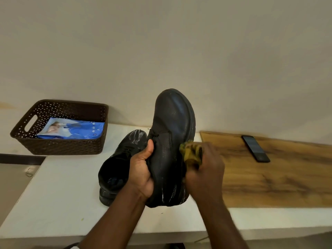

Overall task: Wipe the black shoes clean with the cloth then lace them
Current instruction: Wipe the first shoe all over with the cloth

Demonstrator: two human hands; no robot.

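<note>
Two bare forearms reached forward from the bottom edge over a white table (59, 203). The left hand (142, 175) gripped a black shoe (170, 144), its thumb pointing up along the near side and its fingers wrapped out of sight behind, and held the shoe raised above the table with the toe pointing up and away and the heel lowest, near the table's front part. Pale streaks and specks marked the shoe's surface, heaviest near the heel. The right hand (204, 169), blurred, was curled round a bunched yellow-green cloth (191, 152) and pressed it against the right side of the held shoe, about midway along its length. Just left of the held shoe, partly hidden behind the left hand and wrist, a second black shoe (118, 168) stood on the table with its opening facing the viewer and whitish smears across its toe. To the right, a wooden board (278, 180) lay flat on the table, and a dark phone (256, 148) rested on the board's far part, face up. Farther back on the left, a dark brown woven plastic basket (59, 146) with a cut-out handle sat at the table's far left corner, holding a blue and white packet (71, 130). A plain pale wall (161, 42) rose behind everything.
</note>
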